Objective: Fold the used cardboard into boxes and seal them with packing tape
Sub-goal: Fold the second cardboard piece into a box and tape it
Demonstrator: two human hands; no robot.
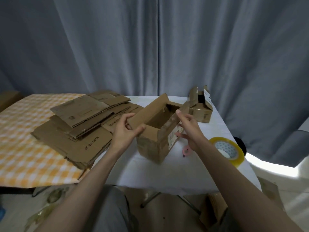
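Observation:
An open brown cardboard box [155, 141] stands on the white table [167, 173], its top flaps up. My left hand [124, 133] pinches the box's left long flap near its front corner. My right hand [189, 129] hovers at the box's right side with fingers spread and straight, close to the right flap; contact is unclear. A roll of yellowish packing tape [228, 150] lies on the table to the right of the box. A small pink object [186, 151], partly hidden by my right forearm, lies beside the box.
A stack of flattened cardboard [80, 124] lies to the left, partly on an orange checked cloth [25, 148]. A second small box [200, 106] with open flaps stands at the back right. Grey curtains hang behind. More cardboard [215, 206] lies on the floor.

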